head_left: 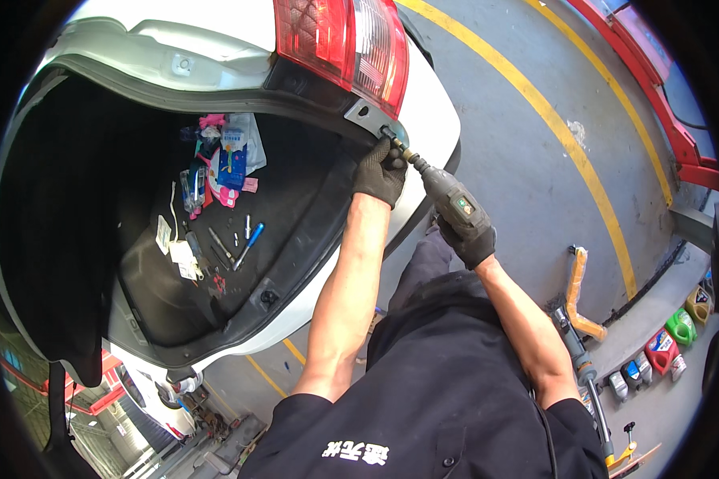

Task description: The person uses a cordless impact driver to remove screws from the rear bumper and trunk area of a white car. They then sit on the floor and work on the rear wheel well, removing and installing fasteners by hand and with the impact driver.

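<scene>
In a dark glove, my right hand (467, 239) grips a dark power driver (449, 194) by its rear end. A long extension (410, 154) with a socket at its tip runs from the driver to a metal bracket (365, 116) at the car's rear corner. My left hand (381, 174), also gloved, has its fingers closed round the extension near the socket. Just above the bracket is the red and clear tail light (347, 48) of the white car (433, 112). The fastener under the socket is hidden.
Inside the open trunk (295, 164) lie a blue-handled tool (249, 246), several small metal parts, white tags (182, 254) and colourful packages (232, 156). On the right stand a jack with a long handle (577, 351) and several oil bottles (661, 349). A red lift frame (655, 88) borders the floor.
</scene>
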A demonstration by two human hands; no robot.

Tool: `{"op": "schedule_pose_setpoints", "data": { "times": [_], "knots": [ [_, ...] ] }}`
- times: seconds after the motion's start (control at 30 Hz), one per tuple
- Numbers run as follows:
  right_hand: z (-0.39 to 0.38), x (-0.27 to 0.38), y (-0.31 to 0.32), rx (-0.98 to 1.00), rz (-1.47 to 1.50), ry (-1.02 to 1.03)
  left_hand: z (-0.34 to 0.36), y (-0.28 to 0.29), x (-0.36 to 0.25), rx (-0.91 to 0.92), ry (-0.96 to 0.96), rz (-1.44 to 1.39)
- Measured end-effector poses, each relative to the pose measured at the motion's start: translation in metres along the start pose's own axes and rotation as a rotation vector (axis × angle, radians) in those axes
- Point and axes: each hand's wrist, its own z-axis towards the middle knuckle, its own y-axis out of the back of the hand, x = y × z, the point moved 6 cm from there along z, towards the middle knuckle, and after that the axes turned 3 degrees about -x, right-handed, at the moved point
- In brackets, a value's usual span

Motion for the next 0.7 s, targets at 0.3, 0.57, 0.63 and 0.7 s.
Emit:
{"op": "schedule_pose_setpoints", "data": {
  "times": [0.3, 0.57, 0.63, 0.7],
  "knots": [
    [0.002, -0.006, -0.007, -0.004, -0.009, 0.036, -0.01, -0.01, 0.003, -0.04, 0.002, -0.04],
    [0.002, -0.012, -0.011, 0.036, 0.021, -0.013, -0.008, -0.008, 0.003, -0.066, 0.012, -0.037],
    [0.003, -0.01, -0.009, 0.021, 0.007, 0.057, -0.003, -0.004, 0.003, 0.027, 0.031, -0.044],
    [0.003, -0.011, -0.008, 0.011, 0.002, 0.07, 0.001, -0.003, 0.004, 0.085, 0.044, -0.049]
  ]
}}
